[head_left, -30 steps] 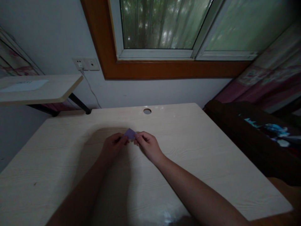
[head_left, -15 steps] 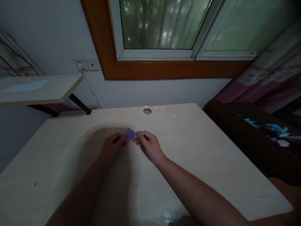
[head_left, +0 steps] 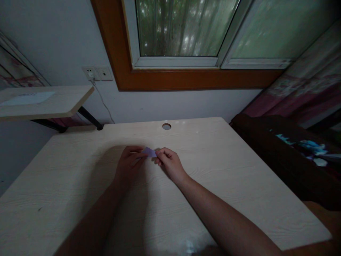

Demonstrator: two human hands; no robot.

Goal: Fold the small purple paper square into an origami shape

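A small folded piece of purple paper [head_left: 149, 152] sits between my two hands, low over the middle of a pale wooden desk [head_left: 80, 185]. My left hand [head_left: 129, 163] reaches up to it with the fingertips pinching its left end. My right hand [head_left: 169, 163] is curled, thumb and fingers pinching the paper's right end. Most of the paper is hidden by my fingers.
A round cable hole [head_left: 166, 126] lies in the desk near its far edge. A second desk top [head_left: 45, 101] stands at the left by a wall socket [head_left: 97, 73] with a cord. A dark wooden bed frame [head_left: 279, 153] runs along the right. A window is above.
My left hand has moved up and over the paper's left end, and the paper now shows as a flatter, smaller sliver. My right hand has barely shifted.
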